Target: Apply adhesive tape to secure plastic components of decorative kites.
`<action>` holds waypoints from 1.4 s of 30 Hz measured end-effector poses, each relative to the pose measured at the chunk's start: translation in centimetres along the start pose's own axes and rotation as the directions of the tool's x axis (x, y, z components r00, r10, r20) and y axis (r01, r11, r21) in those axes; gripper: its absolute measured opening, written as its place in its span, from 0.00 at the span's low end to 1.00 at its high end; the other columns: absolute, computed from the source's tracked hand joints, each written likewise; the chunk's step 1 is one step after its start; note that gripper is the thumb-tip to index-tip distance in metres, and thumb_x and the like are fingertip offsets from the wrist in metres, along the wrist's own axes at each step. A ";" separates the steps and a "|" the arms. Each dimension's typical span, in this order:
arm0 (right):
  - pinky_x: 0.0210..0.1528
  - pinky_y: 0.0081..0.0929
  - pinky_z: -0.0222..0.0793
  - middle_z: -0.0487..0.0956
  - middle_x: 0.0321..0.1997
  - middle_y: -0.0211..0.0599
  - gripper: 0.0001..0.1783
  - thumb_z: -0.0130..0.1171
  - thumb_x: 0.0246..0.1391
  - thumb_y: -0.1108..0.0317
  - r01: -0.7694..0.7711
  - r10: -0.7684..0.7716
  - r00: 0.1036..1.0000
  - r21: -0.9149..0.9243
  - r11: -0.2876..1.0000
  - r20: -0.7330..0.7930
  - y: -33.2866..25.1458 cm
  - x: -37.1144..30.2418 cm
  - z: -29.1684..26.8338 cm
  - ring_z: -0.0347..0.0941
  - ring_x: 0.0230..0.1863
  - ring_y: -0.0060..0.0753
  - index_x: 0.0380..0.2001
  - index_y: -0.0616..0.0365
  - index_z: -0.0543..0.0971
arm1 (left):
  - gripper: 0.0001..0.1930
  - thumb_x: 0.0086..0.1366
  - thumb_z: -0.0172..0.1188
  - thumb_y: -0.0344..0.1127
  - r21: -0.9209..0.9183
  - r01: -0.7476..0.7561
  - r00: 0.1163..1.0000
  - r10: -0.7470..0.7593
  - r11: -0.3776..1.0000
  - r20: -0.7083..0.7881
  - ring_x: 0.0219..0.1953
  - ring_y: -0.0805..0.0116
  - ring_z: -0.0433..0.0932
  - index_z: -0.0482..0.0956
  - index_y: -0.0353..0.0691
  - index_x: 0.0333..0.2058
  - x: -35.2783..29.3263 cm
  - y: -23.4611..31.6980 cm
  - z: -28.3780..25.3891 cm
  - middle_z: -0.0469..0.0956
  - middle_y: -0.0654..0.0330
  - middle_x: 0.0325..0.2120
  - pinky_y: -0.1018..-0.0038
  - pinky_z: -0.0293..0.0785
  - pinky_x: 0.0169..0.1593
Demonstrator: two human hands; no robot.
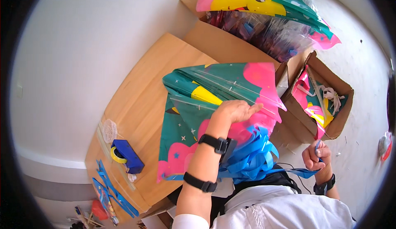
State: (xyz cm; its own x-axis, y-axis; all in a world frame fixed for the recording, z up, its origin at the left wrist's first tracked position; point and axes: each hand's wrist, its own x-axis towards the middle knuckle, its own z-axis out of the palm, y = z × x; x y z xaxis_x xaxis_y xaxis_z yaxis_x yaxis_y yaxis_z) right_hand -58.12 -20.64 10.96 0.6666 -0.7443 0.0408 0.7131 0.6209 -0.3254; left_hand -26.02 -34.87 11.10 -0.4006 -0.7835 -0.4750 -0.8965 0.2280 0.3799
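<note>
At one table, two hands, one ribbon bunch

This looks like a small workshop or packing room: a folded printed sheet spreads partly over a wooden table bearing a tape dispenser, cardboard boxes nearby hold brightly patterned sheets and wrapped goods, and scraps dot the pale floor.
</note>
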 end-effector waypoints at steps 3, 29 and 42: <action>0.09 0.13 0.52 0.75 0.31 0.66 0.13 0.50 0.54 0.70 -0.074 0.081 0.989 0.063 0.995 -0.125 -0.3 -0.5 -2.5 0.58 0.06 0.13 0.21 0.71 0.71 | 0.35 0.66 0.35 0.67 0.033 0.064 0.995 -0.066 0.997 0.074 0.47 0.46 0.76 0.83 0.44 0.41 -2.8 0.4 0.7 0.80 0.46 0.40 0.57 0.70 0.51; 0.06 0.15 0.53 0.76 0.23 0.68 0.12 0.51 0.51 0.73 -0.166 0.200 0.969 -0.217 0.962 0.143 2.9 2.6 2.2 0.58 0.05 0.16 0.20 0.73 0.72 | 0.15 0.54 0.64 0.46 0.171 0.030 0.907 0.045 0.985 -0.418 0.49 0.61 0.71 0.82 0.42 0.34 -19.2 0.3 18.8 0.78 0.60 0.34 0.41 0.54 0.60; 0.11 0.15 0.51 0.78 0.26 0.61 0.12 0.53 0.55 0.70 -0.403 0.304 0.902 -0.346 0.847 -0.307 5.1 3.6 0.9 0.57 0.07 0.19 0.21 0.66 0.73 | 0.28 0.49 0.70 0.48 -0.433 0.699 0.174 -0.722 0.570 -0.669 0.51 0.48 0.73 0.77 0.35 0.45 -31.0 -13.2 19.3 0.76 0.46 0.46 0.57 0.68 0.54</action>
State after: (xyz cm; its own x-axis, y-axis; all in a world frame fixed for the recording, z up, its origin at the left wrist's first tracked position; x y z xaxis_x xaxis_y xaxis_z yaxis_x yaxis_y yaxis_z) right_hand -51.91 -19.96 10.34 0.7516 -0.5580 -0.3518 0.2606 0.7411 -0.6187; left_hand -5.41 -2.39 5.46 0.7044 -0.6881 0.1743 -0.7086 -0.6677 0.2281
